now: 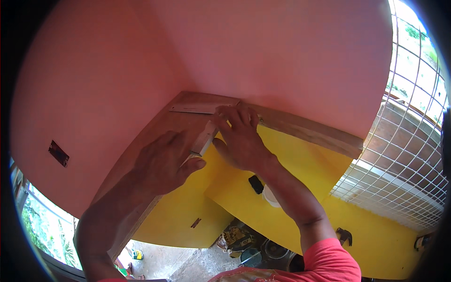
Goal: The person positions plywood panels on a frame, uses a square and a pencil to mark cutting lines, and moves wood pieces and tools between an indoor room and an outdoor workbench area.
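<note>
If the right hand (pixel 238 136), curled at the wooden batten (pixel 203 141), slips, the batten could skid. The grip I can't tell; the left hand (pixel 162 162) lies spread.

This seems to be a room under building work: a rough hole (pixel 58 153) in the pink wall (pixel 282 51), a hammer (pixel 345 236), white wire mesh (pixel 408 162), a concrete floor (pixel 164 261).

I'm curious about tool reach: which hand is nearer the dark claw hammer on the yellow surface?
Right. In view, the right hand is above and left of the hammer; the left hand is farther left.
</note>
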The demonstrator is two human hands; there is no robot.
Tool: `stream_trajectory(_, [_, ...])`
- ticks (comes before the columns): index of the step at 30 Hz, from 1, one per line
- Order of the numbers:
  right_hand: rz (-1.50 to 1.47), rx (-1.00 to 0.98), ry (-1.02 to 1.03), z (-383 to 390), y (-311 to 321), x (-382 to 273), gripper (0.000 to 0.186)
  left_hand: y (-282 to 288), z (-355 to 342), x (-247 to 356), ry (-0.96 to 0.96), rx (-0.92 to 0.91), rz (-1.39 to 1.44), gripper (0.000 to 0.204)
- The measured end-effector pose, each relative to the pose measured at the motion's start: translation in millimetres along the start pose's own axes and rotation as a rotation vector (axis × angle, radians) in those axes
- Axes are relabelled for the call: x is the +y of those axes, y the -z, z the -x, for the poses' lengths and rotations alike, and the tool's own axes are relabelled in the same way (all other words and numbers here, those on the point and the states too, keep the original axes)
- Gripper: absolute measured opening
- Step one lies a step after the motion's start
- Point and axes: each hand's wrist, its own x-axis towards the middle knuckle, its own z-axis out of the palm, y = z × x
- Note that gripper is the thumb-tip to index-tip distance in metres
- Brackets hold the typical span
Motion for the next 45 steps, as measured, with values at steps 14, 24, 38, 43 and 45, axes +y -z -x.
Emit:
stream_trajectory(14, [-0.235, 0.159, -0.073, 26, -26, 11, 0.053, -17, -33, 7, 0.088, -0.018, 0.109, 0.035])
stream_trajectory(24, [-0.259, 0.130, -0.219, 87, -48, 38, 0.052, -35, -40, 29, 0.088, 0.025, -0.199, 0.049])
stream_trajectory(38, [-0.391, -0.062, -0.476, 159, -61, 55, 0.046, -40, -47, 30, 0.101, -0.083, -0.254, 0.047])
stream_trajectory(43, [-0.385, -0.131, -0.495, 150, -56, 52, 0.045, -45, -48, 21, 0.095, -0.055, -0.262, 0.046])
stream_trajectory(45, [-0.403, -0.135, -0.490, 145, -52, 47, 0.045, -46, -50, 22, 0.084, 0.032, -0.266, 0.042])
